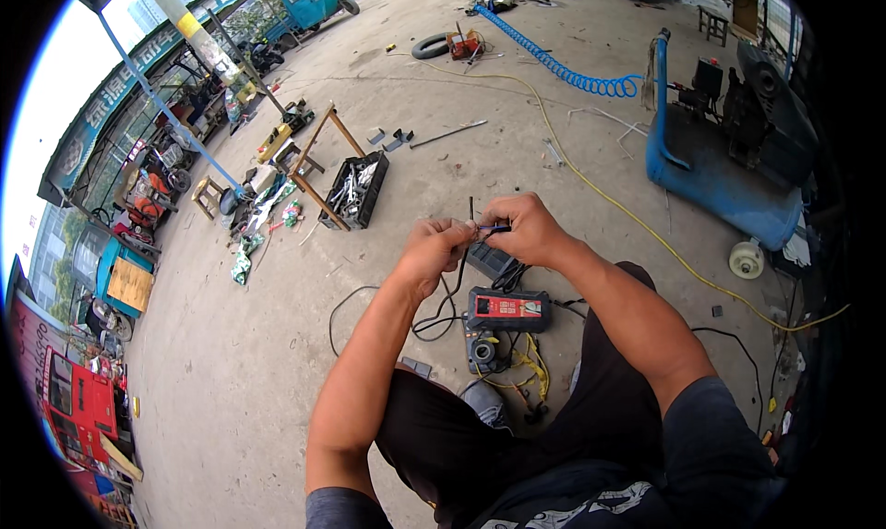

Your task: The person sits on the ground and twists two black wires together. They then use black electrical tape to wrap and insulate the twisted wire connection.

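Both hands meet in front of my knees, fingertips almost touching. My left hand point(437, 248) is closed in a pinch on a black cable point(464, 269), which hangs down from the fingers toward the ground. My right hand point(528, 231) is closed too, pinching a thin blue-and-black wire point(496, 229) beside the left fingertips. Whether the two wires are joined is hidden by the fingers. Below the hands, on the concrete, lies a black box-shaped device with a red front panel point(509, 308). Loops of black cable run around it.
Close to my feet lie yellow wires point(537, 367). Ahead on the left stands a black crate of tools point(371, 180) beside a wooden frame point(303, 164). To the right is a blue air compressor tank point(715, 169), with a yellow hose point(604, 189) crossing the ground and a coiled blue hose point(558, 67).
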`<state>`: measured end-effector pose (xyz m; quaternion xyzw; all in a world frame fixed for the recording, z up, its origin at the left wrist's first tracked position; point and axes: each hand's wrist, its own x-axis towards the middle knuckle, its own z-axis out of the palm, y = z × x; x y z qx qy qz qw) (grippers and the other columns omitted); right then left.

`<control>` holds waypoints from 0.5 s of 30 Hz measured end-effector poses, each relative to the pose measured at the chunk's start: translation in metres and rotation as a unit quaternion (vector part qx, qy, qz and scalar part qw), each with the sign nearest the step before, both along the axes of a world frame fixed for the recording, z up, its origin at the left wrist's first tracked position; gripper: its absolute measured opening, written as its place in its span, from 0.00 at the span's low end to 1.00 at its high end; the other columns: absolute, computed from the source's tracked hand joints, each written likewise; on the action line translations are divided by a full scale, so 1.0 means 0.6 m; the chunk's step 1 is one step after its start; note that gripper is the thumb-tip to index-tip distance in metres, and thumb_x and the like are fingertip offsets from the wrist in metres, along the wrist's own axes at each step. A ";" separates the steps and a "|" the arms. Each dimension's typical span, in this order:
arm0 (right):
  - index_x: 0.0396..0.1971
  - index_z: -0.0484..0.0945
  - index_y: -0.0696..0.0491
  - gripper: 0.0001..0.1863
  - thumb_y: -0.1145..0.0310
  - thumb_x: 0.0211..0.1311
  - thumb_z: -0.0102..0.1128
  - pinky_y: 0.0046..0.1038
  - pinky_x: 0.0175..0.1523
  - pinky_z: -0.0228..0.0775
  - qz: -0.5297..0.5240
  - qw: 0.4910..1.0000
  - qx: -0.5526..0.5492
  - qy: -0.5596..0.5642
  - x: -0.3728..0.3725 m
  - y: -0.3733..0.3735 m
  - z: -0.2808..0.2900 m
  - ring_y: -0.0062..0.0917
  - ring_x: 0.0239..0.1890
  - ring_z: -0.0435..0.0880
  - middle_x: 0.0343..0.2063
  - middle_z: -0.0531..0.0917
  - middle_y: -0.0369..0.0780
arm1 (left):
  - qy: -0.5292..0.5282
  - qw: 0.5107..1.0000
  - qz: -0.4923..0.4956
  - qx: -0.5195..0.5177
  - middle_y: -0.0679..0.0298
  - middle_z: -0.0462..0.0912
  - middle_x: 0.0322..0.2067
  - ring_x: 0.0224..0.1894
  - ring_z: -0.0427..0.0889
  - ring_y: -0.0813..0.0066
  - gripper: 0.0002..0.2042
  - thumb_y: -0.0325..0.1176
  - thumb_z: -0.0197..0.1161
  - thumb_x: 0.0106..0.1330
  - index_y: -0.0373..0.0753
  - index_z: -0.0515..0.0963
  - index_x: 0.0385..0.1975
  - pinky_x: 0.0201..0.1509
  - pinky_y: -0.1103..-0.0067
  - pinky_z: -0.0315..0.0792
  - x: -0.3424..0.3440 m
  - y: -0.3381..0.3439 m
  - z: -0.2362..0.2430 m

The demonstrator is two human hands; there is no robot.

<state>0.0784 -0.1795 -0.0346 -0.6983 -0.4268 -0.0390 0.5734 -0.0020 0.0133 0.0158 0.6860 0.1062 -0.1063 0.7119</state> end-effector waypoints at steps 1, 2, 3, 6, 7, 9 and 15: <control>0.30 0.83 0.60 0.07 0.79 0.48 0.70 0.26 0.36 0.73 0.011 0.998 0.012 0.057 0.001 0.001 0.000 0.20 0.29 0.82 0.26 0.85 0.39 | -0.084 0.994 0.015 0.069 0.71 0.73 0.22 0.21 0.65 0.82 0.05 0.29 0.66 0.67 0.33 0.82 0.34 0.24 0.82 0.59 0.001 0.001 -0.003; 0.30 0.84 0.60 0.07 0.79 0.49 0.70 0.25 0.36 0.73 0.023 0.993 0.024 0.114 0.002 0.002 0.000 0.18 0.30 0.82 0.27 0.86 0.38 | -0.167 0.976 0.030 0.137 0.70 0.73 0.23 0.21 0.67 0.81 0.05 0.28 0.67 0.67 0.32 0.82 0.34 0.25 0.81 0.61 0.002 0.003 -0.009; 0.32 0.85 0.62 0.07 0.78 0.53 0.72 0.23 0.38 0.74 0.032 0.990 0.017 0.137 0.005 -0.003 0.004 0.15 0.32 0.82 0.28 0.86 0.36 | -0.249 0.946 0.044 0.203 0.69 0.74 0.23 0.21 0.69 0.79 0.05 0.27 0.68 0.66 0.31 0.83 0.35 0.25 0.80 0.64 0.001 -0.002 -0.006; 0.33 0.85 0.62 0.07 0.77 0.55 0.73 0.22 0.39 0.75 0.045 0.981 0.029 0.186 0.007 -0.008 0.005 0.15 0.33 0.82 0.29 0.86 0.37 | -0.385 0.844 0.028 0.372 0.64 0.81 0.30 0.27 0.78 0.73 0.09 0.22 0.71 0.60 0.34 0.84 0.39 0.32 0.76 0.73 -0.012 -0.011 0.015; 0.33 0.85 0.62 0.07 0.78 0.56 0.73 0.22 0.40 0.75 0.051 0.980 0.031 0.192 0.007 -0.009 0.005 0.15 0.34 0.83 0.29 0.87 0.37 | -0.398 0.831 0.024 0.388 0.62 0.81 0.32 0.29 0.80 0.70 0.10 0.22 0.72 0.58 0.35 0.84 0.40 0.33 0.75 0.74 -0.013 -0.014 0.017; 0.34 0.85 0.62 0.07 0.78 0.56 0.73 0.22 0.41 0.76 0.062 0.976 0.035 0.204 0.008 -0.009 0.005 0.16 0.35 0.83 0.30 0.87 0.37 | -0.424 0.802 0.016 0.420 0.60 0.83 0.36 0.34 0.84 0.65 0.13 0.21 0.73 0.54 0.37 0.85 0.41 0.35 0.72 0.76 -0.013 -0.020 0.019; 0.33 0.87 0.61 0.08 0.74 0.55 0.74 0.24 0.38 0.76 0.074 0.980 0.059 0.176 0.007 -0.004 0.000 0.16 0.31 0.82 0.27 0.88 0.39 | -0.490 0.724 0.000 0.485 0.62 0.83 0.36 0.35 0.85 0.57 0.10 0.24 0.72 0.55 0.40 0.85 0.38 0.35 0.68 0.78 -0.014 -0.016 0.018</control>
